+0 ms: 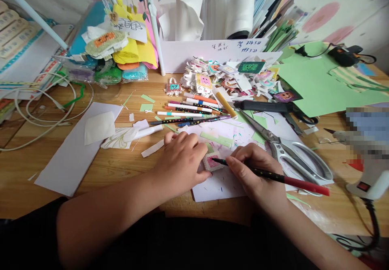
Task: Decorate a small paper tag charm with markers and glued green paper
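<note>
Pink card [208, 164], coloured (marking seems unfinished): my left hand [182, 156] holds its edge, my right hand [261, 159] grips a pen [275, 176].

Wood tbl [24, 164] against pale wall [369, 2] w/ lg pink spots [322, 16], upper rt.

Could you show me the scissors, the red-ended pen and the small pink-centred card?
Scissors [275, 138]: head view, near the pivot.
Pen [273, 176]: head view, on its black barrel.
Card [212, 165]: head view, on its pink centre.
</note>
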The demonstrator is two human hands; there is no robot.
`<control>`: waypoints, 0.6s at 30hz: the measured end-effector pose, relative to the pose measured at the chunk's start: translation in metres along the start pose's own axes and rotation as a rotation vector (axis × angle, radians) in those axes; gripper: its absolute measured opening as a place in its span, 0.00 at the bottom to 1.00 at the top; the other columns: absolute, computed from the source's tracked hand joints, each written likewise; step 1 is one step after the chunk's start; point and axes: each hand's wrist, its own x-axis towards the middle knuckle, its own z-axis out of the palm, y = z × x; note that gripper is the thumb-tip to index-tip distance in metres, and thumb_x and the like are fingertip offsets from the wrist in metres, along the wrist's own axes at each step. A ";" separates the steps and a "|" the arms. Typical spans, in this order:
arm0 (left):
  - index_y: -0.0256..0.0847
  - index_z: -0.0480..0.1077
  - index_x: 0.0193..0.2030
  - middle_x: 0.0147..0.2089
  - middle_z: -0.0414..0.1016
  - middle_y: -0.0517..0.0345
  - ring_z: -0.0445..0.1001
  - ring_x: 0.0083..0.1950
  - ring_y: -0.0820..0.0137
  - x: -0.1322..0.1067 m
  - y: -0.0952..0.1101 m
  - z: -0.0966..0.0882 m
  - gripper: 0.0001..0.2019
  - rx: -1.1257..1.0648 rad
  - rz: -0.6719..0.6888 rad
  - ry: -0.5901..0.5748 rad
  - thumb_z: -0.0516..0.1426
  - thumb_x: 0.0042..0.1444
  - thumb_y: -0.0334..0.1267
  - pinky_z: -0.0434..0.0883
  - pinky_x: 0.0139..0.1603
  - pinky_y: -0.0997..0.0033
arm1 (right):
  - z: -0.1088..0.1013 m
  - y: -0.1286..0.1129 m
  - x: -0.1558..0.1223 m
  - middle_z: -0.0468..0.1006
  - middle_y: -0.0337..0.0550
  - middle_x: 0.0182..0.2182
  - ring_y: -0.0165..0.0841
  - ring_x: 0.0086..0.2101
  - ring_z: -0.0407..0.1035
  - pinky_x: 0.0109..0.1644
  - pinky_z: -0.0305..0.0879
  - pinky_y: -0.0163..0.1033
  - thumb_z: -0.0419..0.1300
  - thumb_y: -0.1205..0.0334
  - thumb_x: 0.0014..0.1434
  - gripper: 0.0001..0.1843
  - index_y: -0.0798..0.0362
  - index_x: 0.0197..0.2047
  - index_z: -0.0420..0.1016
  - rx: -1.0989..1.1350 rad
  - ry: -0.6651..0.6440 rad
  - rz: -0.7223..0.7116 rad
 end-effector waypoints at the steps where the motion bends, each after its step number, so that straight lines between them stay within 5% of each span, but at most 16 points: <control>1: 0.41 0.68 0.35 0.40 0.70 0.54 0.66 0.46 0.57 0.000 0.000 0.000 0.17 0.000 -0.001 0.003 0.62 0.48 0.52 0.54 0.45 0.55 | 0.001 -0.001 0.000 0.67 0.34 0.21 0.28 0.23 0.60 0.26 0.56 0.36 0.61 0.64 0.58 0.11 0.49 0.26 0.64 -0.002 -0.019 -0.002; 18: 0.41 0.68 0.35 0.40 0.69 0.55 0.66 0.46 0.57 0.002 -0.001 -0.001 0.17 -0.008 -0.001 -0.003 0.63 0.48 0.52 0.54 0.45 0.54 | -0.001 0.001 0.002 0.67 0.34 0.19 0.28 0.21 0.59 0.24 0.55 0.35 0.62 0.63 0.57 0.12 0.49 0.24 0.64 -0.042 0.074 0.036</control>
